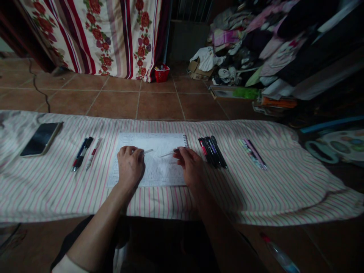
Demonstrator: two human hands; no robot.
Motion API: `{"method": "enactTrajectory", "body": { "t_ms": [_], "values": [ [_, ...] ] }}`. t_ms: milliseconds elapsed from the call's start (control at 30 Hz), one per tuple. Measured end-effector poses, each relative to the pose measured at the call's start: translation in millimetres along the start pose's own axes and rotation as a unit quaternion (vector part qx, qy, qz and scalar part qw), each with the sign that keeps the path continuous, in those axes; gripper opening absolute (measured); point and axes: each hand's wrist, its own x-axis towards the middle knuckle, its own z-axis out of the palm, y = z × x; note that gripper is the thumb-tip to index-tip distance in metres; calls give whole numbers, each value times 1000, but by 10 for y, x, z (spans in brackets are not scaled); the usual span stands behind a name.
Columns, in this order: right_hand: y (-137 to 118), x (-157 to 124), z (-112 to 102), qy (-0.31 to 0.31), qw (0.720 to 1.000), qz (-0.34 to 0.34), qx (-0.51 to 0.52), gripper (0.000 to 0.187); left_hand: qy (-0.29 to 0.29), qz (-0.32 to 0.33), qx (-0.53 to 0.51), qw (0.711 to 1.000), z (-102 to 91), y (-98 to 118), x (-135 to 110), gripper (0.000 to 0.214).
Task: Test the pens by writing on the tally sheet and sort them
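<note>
Nothing legible: marks on the spiral notebook page (159, 172) too small and blurred to read.

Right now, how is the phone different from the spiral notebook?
The phone is dark and glossy; the spiral notebook is white paper with fine lines. The phone is smaller than the notebook. The phone lies toward the left, the notebook in the middle. Both rest on the striped cloth.

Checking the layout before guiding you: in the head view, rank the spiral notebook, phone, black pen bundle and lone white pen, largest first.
1. Spiral notebook
2. Phone and black pen bundle: they look alike, so I can't rank them.
3. Lone white pen
</note>
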Motion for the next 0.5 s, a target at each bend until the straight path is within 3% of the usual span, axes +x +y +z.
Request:
{"method": "enactTrajectory", "body": {
  "t_ms": [267,500],
  "values": [
    [11,21,3,15,1000,-18,11,29,-9,48,-19,999,-70,90,-3,19],
    [-12,52,-33,46,996,-78,18,25,-35,93,-65,993,-120,195,-48,28]
  ]
}}
